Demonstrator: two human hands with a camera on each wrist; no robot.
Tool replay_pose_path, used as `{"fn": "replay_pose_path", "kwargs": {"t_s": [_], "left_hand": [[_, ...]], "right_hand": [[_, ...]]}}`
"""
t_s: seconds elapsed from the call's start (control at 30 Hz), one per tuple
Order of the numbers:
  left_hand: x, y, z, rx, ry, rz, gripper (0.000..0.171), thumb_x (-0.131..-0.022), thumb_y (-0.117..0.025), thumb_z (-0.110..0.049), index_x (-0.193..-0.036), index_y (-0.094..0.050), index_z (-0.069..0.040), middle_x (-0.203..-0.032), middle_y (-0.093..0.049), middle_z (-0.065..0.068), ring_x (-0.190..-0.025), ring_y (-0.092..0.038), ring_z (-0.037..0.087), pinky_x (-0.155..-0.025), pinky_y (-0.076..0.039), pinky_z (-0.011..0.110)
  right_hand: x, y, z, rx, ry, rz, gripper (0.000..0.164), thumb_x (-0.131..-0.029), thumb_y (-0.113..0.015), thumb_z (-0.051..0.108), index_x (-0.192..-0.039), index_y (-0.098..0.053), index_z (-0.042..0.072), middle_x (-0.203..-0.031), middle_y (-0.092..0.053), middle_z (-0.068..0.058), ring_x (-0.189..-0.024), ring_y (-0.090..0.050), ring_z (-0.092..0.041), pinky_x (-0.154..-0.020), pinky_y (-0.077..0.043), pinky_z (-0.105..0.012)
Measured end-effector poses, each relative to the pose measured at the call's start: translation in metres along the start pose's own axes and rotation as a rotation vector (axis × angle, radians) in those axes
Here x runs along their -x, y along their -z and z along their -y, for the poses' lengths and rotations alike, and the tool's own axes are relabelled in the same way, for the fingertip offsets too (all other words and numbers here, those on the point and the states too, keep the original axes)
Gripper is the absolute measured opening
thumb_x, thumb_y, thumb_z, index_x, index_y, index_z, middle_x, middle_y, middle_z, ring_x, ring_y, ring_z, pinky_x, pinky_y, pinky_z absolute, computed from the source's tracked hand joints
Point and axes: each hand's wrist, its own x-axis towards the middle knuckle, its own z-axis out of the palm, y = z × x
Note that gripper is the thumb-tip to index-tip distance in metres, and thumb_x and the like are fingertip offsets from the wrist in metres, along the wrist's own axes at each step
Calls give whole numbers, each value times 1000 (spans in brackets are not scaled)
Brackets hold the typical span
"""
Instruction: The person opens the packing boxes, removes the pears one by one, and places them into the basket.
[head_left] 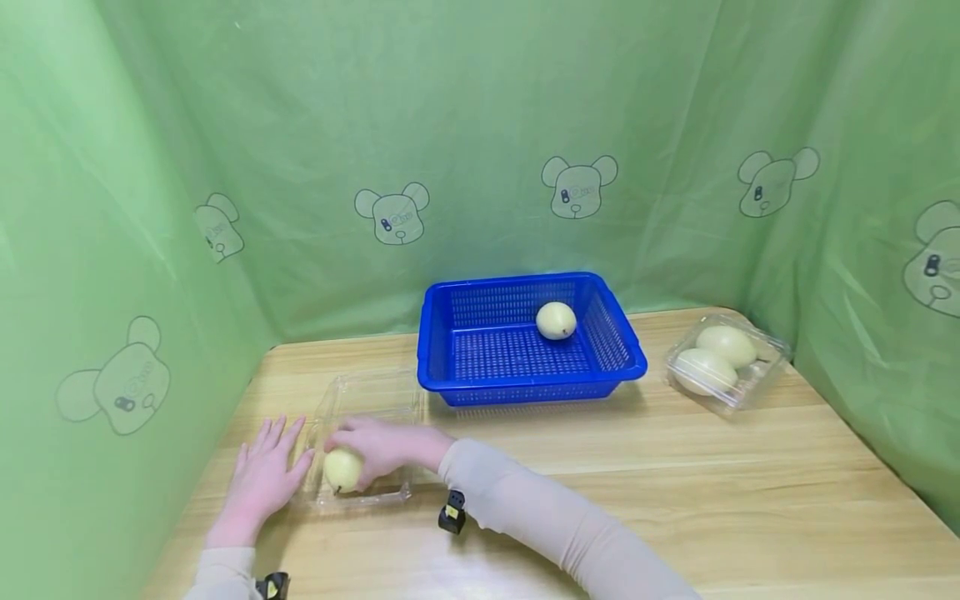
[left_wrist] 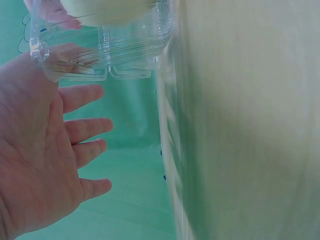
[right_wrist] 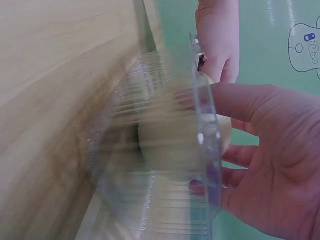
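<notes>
My right hand grips a pale yellow pear by its top and side, inside an open clear plastic clamshell box at the left of the table. In the right wrist view the pear shows through the ribbed wall of the box, with fingers reaching in over the rim. My left hand is at the box's left side, fingers spread and straight, holding nothing. From the left wrist view, its thumb lies right at the edge of the clear box.
A blue plastic basket with one pear in it stands at the back centre. To its right, a closed clear box holds two pears. Green curtains enclose the wooden table at the back and sides.
</notes>
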Motion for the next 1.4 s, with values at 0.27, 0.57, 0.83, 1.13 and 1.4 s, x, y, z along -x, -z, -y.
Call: {"fn": "replay_pose_path", "kwargs": {"t_s": [0.27, 0.57, 0.83, 1.13, 1.4], "left_hand": [[-1, 0, -1, -3, 3, 3, 62, -100, -48, -39, -151, -33, -7, -154, -23, 32, -143, -16, 52, -110, -10, 77], [-1, 0, -3, -5, 5, 9, 62, -100, -48, -39, -151, -32, -7, -154, -24, 32, -143, -16, 53, -109, -10, 77], [-1, 1, -4, 2, 5, 11, 62, -100, -48, -39, -151, -32, -7, -154, -24, 32, -144, -16, 52, -110, -10, 77], [-1, 1, -2, 17, 2, 0, 61, -100, -48, -37, -150, -34, -6, -153, -25, 33, -143, -16, 53, -109, -10, 77], [0, 0, -1, 20, 3, 4, 62, -100, -48, -37, -150, -33, -6, -154, -24, 33, -143, -15, 53, -109, -10, 77]], "right_hand": [[4, -1, 1, -18, -41, 26, 73, -68, -87, 15, -132, -53, 22, -135, -54, 0, -116, -56, -13, -97, -51, -29], [5, -2, -2, -19, -62, 71, 80, -65, -88, 15, -135, -50, 19, -130, -56, -2, -110, -58, -13, -92, -52, -27], [6, -2, -4, -22, -41, 52, 79, -65, -89, 18, -134, -50, 17, -128, -57, -3, -107, -58, -13, -90, -52, -24], [4, 0, -7, -29, -19, 17, 79, -66, -89, 19, -134, -49, 17, -128, -58, -3, -111, -59, -14, -94, -52, -28], [8, 14, -4, -21, -23, 10, 80, -68, -88, 20, -137, -47, 17, -129, -56, -3, -110, -59, -14, -92, -53, -26]]}}
